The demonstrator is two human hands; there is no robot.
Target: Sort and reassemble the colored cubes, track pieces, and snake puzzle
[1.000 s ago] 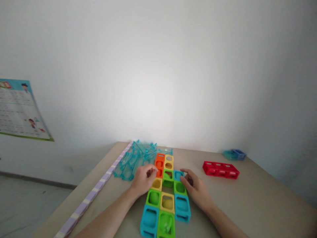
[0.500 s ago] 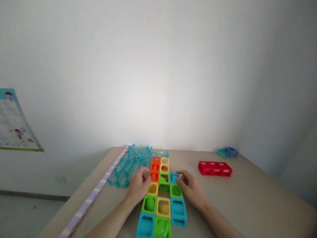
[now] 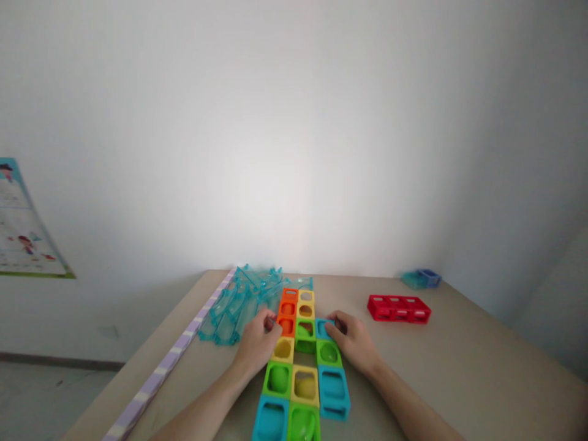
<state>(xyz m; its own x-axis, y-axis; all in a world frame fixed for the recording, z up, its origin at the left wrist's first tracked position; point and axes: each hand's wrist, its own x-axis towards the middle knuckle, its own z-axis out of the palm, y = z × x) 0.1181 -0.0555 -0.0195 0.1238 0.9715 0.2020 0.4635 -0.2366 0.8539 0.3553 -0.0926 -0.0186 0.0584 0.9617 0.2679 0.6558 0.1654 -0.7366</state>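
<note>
A cluster of hollow plastic blocks [image 3: 301, 373] in orange, yellow, green and blue lies flat on the tan table [image 3: 459, 380]. My left hand [image 3: 257, 343] rests at the cluster's left side, its curled fingertips touching the orange block [image 3: 287, 309]. On the right side my right hand [image 3: 351, 342] pinches the small blue block [image 3: 324, 329] between thumb and fingers. Between my two hands lies a green block [image 3: 305, 334].
A heap of clear teal track pieces [image 3: 239, 297] lies behind my left hand. A red three-cell block [image 3: 399, 308] and a small blue-teal piece [image 3: 421, 278] sit at the far right. A purple-striped strip [image 3: 165, 367] edges the table's left side. White wall behind.
The head view has shifted a little. Both hands have closed in slightly on the blocks, the right hand's fingers now against the small blue block.
</note>
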